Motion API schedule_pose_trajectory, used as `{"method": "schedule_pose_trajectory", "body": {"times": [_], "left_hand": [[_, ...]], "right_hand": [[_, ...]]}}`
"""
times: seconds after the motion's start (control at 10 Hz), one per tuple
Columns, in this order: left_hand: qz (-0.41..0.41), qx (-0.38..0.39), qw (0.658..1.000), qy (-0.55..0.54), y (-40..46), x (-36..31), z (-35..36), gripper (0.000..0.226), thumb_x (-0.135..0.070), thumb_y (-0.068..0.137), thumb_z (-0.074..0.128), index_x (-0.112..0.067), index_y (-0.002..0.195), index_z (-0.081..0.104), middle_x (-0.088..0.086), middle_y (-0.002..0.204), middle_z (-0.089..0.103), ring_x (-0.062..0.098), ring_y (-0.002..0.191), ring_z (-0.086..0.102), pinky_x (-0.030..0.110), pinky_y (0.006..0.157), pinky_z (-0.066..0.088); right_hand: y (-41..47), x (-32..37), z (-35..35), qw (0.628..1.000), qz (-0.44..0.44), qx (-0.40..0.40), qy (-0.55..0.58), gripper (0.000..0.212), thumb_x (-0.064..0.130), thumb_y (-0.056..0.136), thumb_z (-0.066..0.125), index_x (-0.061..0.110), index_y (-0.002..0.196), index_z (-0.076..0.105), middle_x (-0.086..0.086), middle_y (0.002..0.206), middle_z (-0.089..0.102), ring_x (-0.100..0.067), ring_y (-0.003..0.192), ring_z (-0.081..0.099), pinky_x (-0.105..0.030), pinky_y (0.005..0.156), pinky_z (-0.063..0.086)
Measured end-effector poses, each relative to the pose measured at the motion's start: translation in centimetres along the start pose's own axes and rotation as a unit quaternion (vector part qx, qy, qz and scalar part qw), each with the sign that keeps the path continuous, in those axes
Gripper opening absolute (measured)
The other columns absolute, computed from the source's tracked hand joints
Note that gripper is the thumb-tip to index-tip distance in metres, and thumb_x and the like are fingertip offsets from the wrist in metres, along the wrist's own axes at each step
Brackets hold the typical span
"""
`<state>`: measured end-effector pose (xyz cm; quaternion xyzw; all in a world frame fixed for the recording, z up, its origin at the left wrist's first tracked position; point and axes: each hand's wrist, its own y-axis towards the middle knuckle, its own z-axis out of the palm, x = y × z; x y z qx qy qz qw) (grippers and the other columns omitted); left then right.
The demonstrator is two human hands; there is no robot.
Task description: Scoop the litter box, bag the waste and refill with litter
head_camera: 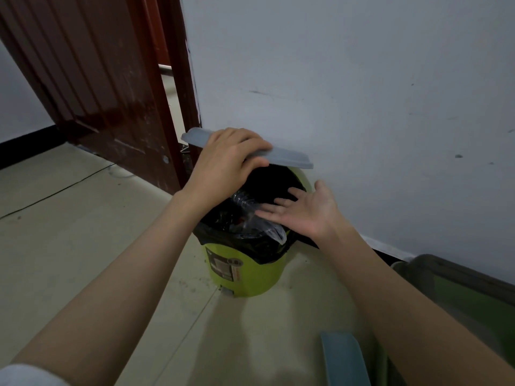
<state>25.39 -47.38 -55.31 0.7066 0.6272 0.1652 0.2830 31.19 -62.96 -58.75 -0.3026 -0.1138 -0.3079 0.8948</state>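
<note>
I had the left hand curled over the front edge of the grey lid, holding it tipped up above the green pedal bin, which stood on the tiled floor against the white wall just beside the red-brown door frame. My right hand was spread flat, palm up, fingers straight over the bin mouth and gripping nothing; the two hands were apart, one at the lid, one over the opening. Inside the black liner lay a crumpled clear plastic bag, which I took to be the bagged waste, though I could not make out its contents. My fingertips looked to be at or just above that bag; I could not tell whether they touched it. The corner of a dark green tray, probably the litter box, showed at the lower right near the wall, and a blue-grey object lay at the bottom edge, too cropped to name. To finish the drop cleanly, I judged I should keep the lid well raised, press the bag down below the rim so nothing caught, clear my right hand fully, then lower the lid gently.
</note>
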Motion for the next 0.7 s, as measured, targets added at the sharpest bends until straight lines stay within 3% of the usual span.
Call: {"method": "schedule_pose_trajectory", "body": {"times": [0.1,0.2,0.3,0.4,0.5,0.6,0.7], "left_hand": [[0.005,0.012,1.000,0.020,-2.0,-0.2,0.8,0.042,-0.044,0.087,0.043,-0.019,0.114,0.063,0.000,0.112,0.063,0.021,0.105,0.055,0.034,0.094,0.035],[0.003,0.028,0.999,0.041,-5.0,-0.5,2.2,0.041,-0.045,0.087,0.045,-0.020,0.115,0.061,0.000,0.113,0.062,0.021,0.106,0.055,0.034,0.090,0.037],[-0.005,0.066,0.995,0.068,-8.1,-0.7,4.0,0.043,-0.045,0.086,0.045,-0.019,0.117,0.059,0.002,0.114,0.062,0.024,0.105,0.057,0.037,0.086,0.042],[-0.021,0.093,0.992,0.078,-10.2,-0.6,5.5,0.041,-0.042,0.086,0.045,-0.018,0.118,0.057,0.004,0.116,0.061,0.024,0.106,0.055,0.036,0.087,0.039],[-0.061,0.107,0.991,0.052,-10.2,-1.1,6.0,0.045,-0.044,0.090,0.038,-0.018,0.121,0.057,0.004,0.124,0.058,0.024,0.114,0.053,0.039,0.096,0.037],[-0.122,0.142,0.981,0.053,-9.3,-2.2,6.5,0.061,-0.053,0.090,0.015,-0.026,0.137,0.043,0.003,0.144,0.042,0.024,0.134,0.036,0.045,0.111,0.021],[-0.168,0.164,0.968,0.084,-9.0,-2.7,7.7,0.066,-0.054,0.087,0.001,-0.034,0.143,0.028,0.000,0.152,0.028,0.024,0.141,0.021,0.048,0.113,0.007]], "right_hand": [[-1.2,0.1,-1.2,0.971,-0.111,-0.116,-0.176,0.053,0.043,0.100,0.025,0.006,0.134,0.042,-0.017,0.134,0.051,-0.030,0.098,0.061,-0.039,0.076,0.048],[-2.0,0.1,-3.0,0.726,-0.325,-0.231,-0.561,0.033,0.029,0.099,0.034,0.011,0.117,0.056,-0.009,0.124,0.059,-0.021,0.097,0.056,-0.033,0.088,0.043],[-1.3,-0.3,-4.8,0.539,-0.348,-0.123,-0.757,0.044,0.030,0.101,0.033,0.015,0.143,0.037,-0.007,0.147,0.037,-0.022,0.135,0.033,-0.034,0.112,0.025],[-0.1,-1.3,-5.7,0.490,-0.281,-0.082,-0.821,0.051,0.035,0.102,0.029,0.018,0.149,0.024,-0.007,0.158,0.014,-0.022,0.146,0.011,-0.035,0.119,0.012],[0.4,-2.3,-6.7,0.465,-0.258,-0.064,-0.845,0.056,0.039,0.101,0.030,0.018,0.151,0.016,-0.006,0.160,0.003,-0.020,0.148,0.003,-0.037,0.120,0.011],[0.6,-2.3,-7.5,0.455,-0.255,-0.041,-0.853,0.060,0.038,0.099,0.037,0.019,0.151,0.012,-0.006,0.160,0.000,-0.023,0.148,0.003,-0.041,0.119,0.014],[0.0,-0.4,-6.4,0.549,-0.294,-0.046,-0.781,0.049,0.029,0.099,0.041,0.013,0.145,0.032,-0.007,0.151,0.030,-0.027,0.141,0.026,-0.033,0.113,0.024]]}}
